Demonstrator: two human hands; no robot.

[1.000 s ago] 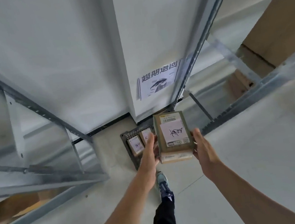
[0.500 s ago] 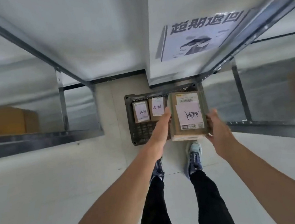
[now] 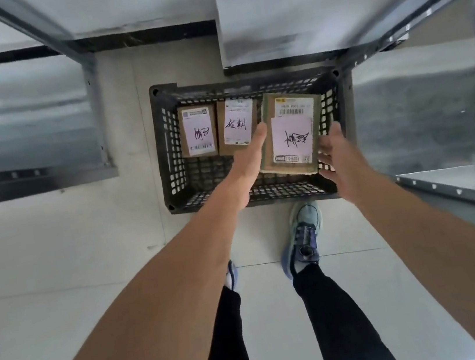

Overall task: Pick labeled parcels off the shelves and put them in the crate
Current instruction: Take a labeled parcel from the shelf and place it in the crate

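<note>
Looking straight down, the view takes in a pale tiled floor (image 3: 59,266) with metal shelving on both sides. At the left, a grey steel shelf (image 3: 23,118) with a perforated upright juts toward the middle, its surface blurred. Between the shelving units, a black slotted crate (image 3: 170,158) sits on the floor against a white pillar (image 3: 282,5) edged with a dark baseboard.

Inside the crate, two small cardboard parcels with handwritten white labels lie side by side along the far wall: the left parcel (image 3: 198,130) and the middle parcel (image 3: 238,126), touching each other. Just right of them, a larger parcel (image 3: 290,132) with a pale pink label is tilted over the crate's right half. The left hand (image 3: 252,153) presses its fingers against this parcel's left edge. The right hand (image 3: 338,159) is spread open just beside its right edge; whether it touches the box cannot be told.

Below the crate stand two legs in black trousers and blue-grey shoes (image 3: 302,237). At the right, another steel shelf (image 3: 422,111) runs off frame.
</note>
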